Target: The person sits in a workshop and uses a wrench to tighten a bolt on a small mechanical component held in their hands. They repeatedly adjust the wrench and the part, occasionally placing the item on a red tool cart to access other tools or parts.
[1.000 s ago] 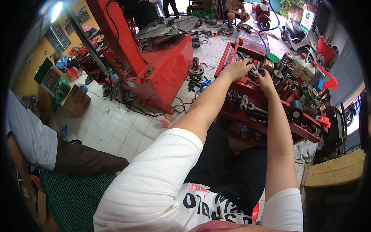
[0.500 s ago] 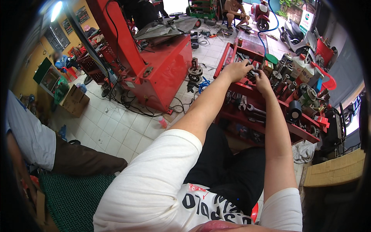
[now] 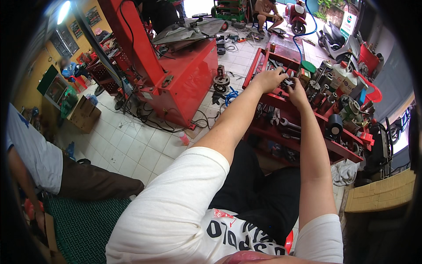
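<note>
Both arms stretch out over the red tool cart [image 3: 281, 100]. My left hand [image 3: 270, 81] has its fingers closed on the far side of a small dark metal part [image 3: 288, 82]. From the right, my right hand [image 3: 297, 92] pinches the same part between thumb and fingers. Its exact kind is too small and too covered to make out. Just beyond my hands stands a can with a green lid [image 3: 308, 67]. Below them, open-end spanners [image 3: 288, 124] lie on the cart's lower level.
Plastic bottles [image 3: 350, 83] and metal parts crowd the cart's right side. A red tyre machine [image 3: 184, 83] stands to the left, with cables [image 3: 143, 118] on the tiled floor. A person in brown trousers [image 3: 99, 180] is close on my left; another person [image 3: 266, 15] sits far ahead.
My right hand's fingers have shifted slightly around the metal part, and more of it shows between my hands. My left hand has hardly moved. The person at left has moved an arm.
</note>
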Action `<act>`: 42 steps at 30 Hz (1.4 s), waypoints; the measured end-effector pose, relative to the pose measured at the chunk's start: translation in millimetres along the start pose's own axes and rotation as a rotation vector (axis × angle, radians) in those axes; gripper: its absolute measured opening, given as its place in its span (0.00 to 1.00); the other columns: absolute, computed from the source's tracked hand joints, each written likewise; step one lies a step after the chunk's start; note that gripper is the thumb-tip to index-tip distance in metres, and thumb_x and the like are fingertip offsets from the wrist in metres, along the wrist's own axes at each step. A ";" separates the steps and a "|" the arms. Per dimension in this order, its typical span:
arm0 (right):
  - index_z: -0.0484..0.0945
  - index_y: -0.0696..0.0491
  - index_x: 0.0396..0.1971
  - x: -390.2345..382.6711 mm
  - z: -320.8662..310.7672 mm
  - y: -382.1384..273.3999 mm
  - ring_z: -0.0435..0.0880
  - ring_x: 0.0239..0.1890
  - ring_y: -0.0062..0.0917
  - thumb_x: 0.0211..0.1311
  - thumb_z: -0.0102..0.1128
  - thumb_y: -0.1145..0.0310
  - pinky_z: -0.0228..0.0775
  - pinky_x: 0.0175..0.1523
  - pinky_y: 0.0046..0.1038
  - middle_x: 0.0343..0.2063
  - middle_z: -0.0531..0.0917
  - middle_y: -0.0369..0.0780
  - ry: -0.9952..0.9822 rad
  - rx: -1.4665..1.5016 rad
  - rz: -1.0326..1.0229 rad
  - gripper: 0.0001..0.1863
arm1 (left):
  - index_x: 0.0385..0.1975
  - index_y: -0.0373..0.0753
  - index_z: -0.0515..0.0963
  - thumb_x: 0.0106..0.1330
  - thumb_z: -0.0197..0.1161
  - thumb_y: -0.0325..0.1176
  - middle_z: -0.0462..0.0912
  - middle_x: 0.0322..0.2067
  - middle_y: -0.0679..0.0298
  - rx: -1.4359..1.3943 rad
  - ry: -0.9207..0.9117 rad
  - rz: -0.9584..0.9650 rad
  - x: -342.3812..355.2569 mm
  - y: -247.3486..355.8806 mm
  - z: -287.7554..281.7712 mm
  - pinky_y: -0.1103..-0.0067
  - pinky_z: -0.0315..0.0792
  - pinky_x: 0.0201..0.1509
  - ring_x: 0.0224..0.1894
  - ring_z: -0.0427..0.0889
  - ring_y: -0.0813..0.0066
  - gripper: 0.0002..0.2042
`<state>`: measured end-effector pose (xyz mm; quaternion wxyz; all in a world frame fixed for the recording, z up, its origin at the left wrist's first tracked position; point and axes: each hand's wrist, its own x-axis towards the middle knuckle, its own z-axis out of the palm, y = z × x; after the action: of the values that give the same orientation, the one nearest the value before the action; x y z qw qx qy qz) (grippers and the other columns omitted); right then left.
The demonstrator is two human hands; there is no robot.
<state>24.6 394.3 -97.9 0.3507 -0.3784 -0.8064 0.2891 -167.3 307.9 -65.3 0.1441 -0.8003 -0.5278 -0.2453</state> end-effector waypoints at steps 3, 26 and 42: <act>0.71 0.56 0.64 -7.3 1.9 -12.0 0.85 0.57 0.46 0.65 0.65 0.71 0.75 0.61 0.39 0.52 0.85 0.55 0.028 -0.030 -0.065 0.27 | 0.60 0.46 0.75 0.66 0.69 0.32 0.76 0.53 0.52 -0.006 -0.007 -0.015 -3.5 -1.8 -1.3 0.60 0.83 0.50 0.47 0.87 0.47 0.22; 0.72 0.55 0.64 5.5 0.9 11.0 0.86 0.54 0.47 0.63 0.62 0.74 0.75 0.61 0.39 0.49 0.86 0.55 0.034 0.011 0.020 0.27 | 0.59 0.46 0.76 0.65 0.70 0.33 0.77 0.52 0.54 0.018 0.021 0.021 2.4 0.5 1.3 0.60 0.84 0.47 0.45 0.88 0.49 0.22; 0.72 0.56 0.62 -6.4 0.1 -12.8 0.85 0.56 0.48 0.63 0.62 0.73 0.75 0.61 0.41 0.50 0.85 0.56 0.047 -0.098 -0.062 0.27 | 0.60 0.47 0.76 0.66 0.70 0.34 0.77 0.54 0.54 0.034 -0.002 0.013 -0.4 -0.3 -1.3 0.60 0.84 0.47 0.45 0.88 0.48 0.22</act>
<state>22.4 382.1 -90.9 0.3594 -0.3767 -0.8224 0.2293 -168.0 307.0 -64.5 0.1588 -0.8013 -0.5269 -0.2345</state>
